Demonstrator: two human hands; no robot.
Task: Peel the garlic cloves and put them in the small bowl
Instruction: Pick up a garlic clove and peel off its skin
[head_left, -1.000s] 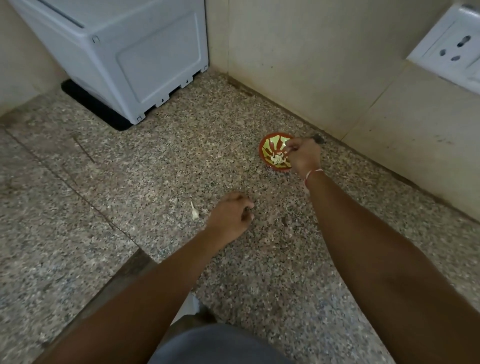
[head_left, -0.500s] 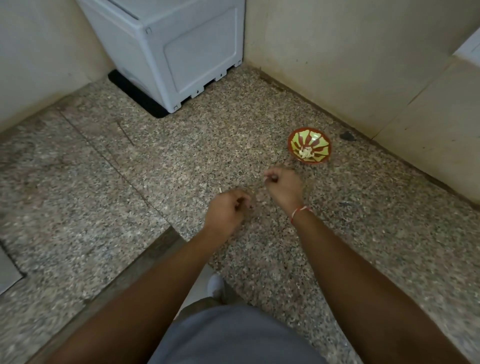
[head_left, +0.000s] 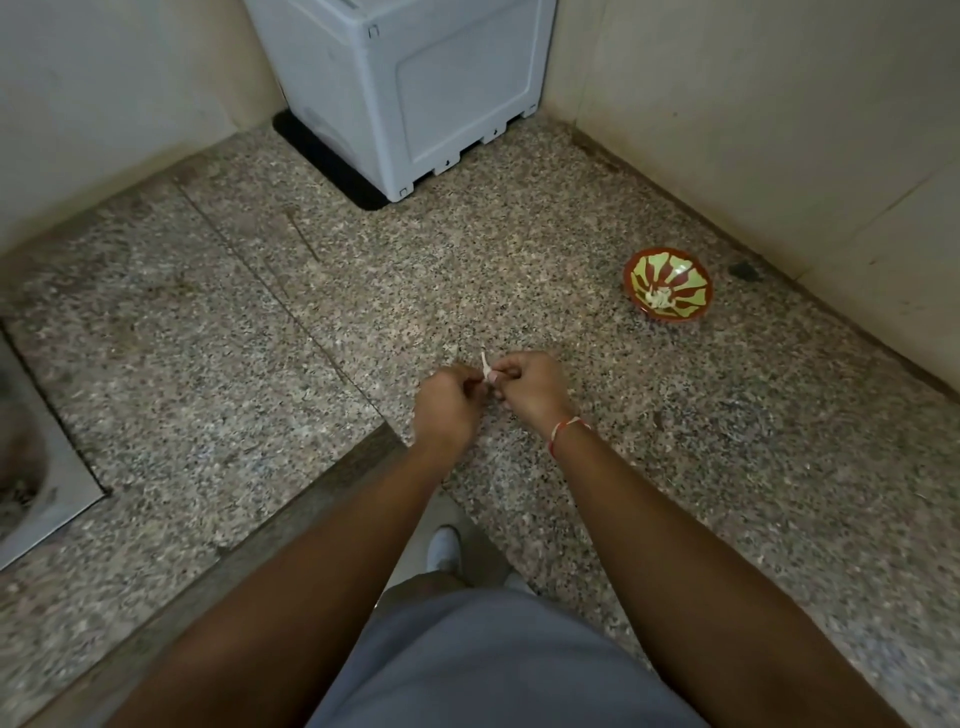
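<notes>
A small red bowl (head_left: 668, 283) with a yellow-green pattern sits on the granite counter near the right wall, with several pale peeled cloves at its bottom. My left hand (head_left: 449, 408) and my right hand (head_left: 530, 387) meet over the counter's middle, well to the left of and nearer than the bowl. Between their fingertips they pinch a small white garlic clove (head_left: 486, 370), its thin tip sticking up. A red thread circles my right wrist.
A grey plastic appliance (head_left: 415, 88) stands on a black mat in the back corner. Tiled walls close off the back and right. A steel sink (head_left: 36, 457) edge shows at far left. The counter's front edge (head_left: 291, 509) runs diagonally below my arms.
My right hand left the bowl and came back to the left hand. Both hands now pinch a clove between them. The camera view swung to the left.
</notes>
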